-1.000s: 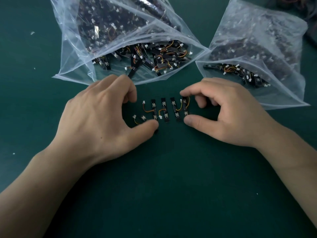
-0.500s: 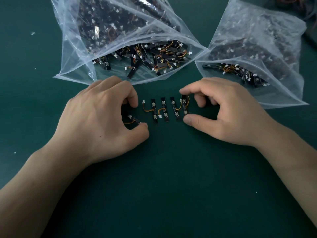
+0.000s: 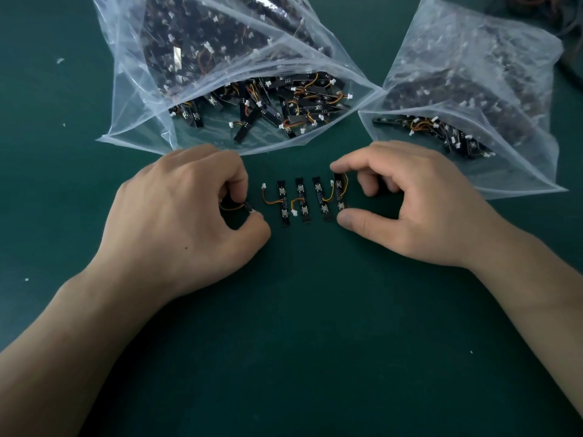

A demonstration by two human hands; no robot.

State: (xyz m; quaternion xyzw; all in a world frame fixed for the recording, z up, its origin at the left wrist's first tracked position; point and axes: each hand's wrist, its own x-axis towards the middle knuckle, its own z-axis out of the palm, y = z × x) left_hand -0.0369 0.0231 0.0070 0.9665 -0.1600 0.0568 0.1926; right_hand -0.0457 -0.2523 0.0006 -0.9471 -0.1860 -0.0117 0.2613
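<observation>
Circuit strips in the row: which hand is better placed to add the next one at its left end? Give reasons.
Left. The left hand pinches a loose wired strip beside the row's leftmost strip; the right hand pinches the rightmost strip.

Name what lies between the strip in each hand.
Between the left strip and the right strip, three black strips lie side by side on the mat, per the head view.

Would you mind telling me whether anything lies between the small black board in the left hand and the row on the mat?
Yes. The orange wire with its white plug, trailing from the leftmost black strip board, loops into the gap beside the small black board that the left hand pinches. Nothing else visible.
</observation>
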